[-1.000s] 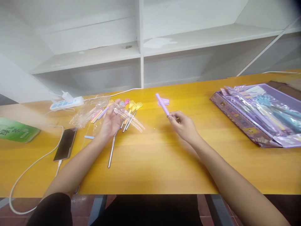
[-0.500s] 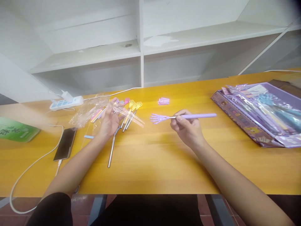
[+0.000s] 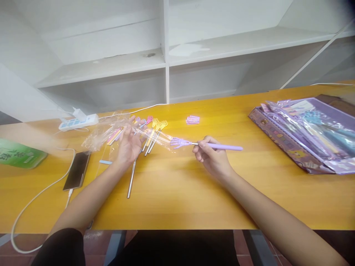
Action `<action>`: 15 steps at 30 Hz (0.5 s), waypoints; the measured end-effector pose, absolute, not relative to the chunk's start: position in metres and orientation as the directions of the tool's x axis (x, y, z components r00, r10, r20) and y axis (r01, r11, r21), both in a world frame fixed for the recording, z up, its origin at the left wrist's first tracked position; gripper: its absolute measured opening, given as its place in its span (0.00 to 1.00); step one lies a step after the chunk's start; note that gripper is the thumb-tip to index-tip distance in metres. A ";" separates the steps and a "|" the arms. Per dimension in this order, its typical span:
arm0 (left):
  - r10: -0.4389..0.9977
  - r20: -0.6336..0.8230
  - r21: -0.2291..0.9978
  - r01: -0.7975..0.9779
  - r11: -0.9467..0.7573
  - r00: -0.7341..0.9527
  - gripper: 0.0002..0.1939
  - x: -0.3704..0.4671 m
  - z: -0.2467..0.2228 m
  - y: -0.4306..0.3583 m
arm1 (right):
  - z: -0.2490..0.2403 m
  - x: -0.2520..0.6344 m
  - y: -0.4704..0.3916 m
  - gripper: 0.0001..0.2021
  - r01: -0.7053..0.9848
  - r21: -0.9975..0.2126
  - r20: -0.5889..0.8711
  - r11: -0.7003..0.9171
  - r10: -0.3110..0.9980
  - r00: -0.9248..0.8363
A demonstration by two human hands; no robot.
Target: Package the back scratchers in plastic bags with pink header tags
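Observation:
Between the fingers of my right hand [image 3: 212,155] is a purple back scratcher [image 3: 226,147], held near its metal neck with the hand-shaped head pointing left. My left hand [image 3: 129,146] holds a clear plastic sleeve [image 3: 158,137]; its right end meets the scratcher's head. Whether the head is inside the sleeve or only at its mouth, I cannot tell. Behind and beside my left hand lie several scratchers with yellow heads [image 3: 163,124], a pink head [image 3: 149,120] and others, partly hidden by plastic. A metal rod [image 3: 131,179] lies nearer the front.
A purple box [image 3: 291,146] with wrapped items stands at the right. Small pink cards [image 3: 193,119] lie at the back centre. On the left are a phone [image 3: 77,170] with a white cable, a power strip [image 3: 79,122] and a green package [image 3: 22,153]. White shelving [image 3: 167,83] rises behind.
My right hand has moved left and slightly toward me, bringing the scratcher's head to the plastic sleeve. My left hand has barely moved and still holds the plastic.

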State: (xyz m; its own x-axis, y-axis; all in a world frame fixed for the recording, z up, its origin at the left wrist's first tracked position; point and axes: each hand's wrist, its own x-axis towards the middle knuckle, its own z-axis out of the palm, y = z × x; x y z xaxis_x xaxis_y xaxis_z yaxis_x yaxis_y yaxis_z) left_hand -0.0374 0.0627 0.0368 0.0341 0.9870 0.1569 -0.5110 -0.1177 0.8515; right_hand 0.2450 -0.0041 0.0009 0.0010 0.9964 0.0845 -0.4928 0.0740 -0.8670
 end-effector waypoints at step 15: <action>0.941 0.280 0.890 -0.418 -0.179 0.193 0.30 -0.025 0.031 0.044 | -0.005 0.239 -0.002 0.11 -0.510 -0.849 0.139 0.138 0.990 0.036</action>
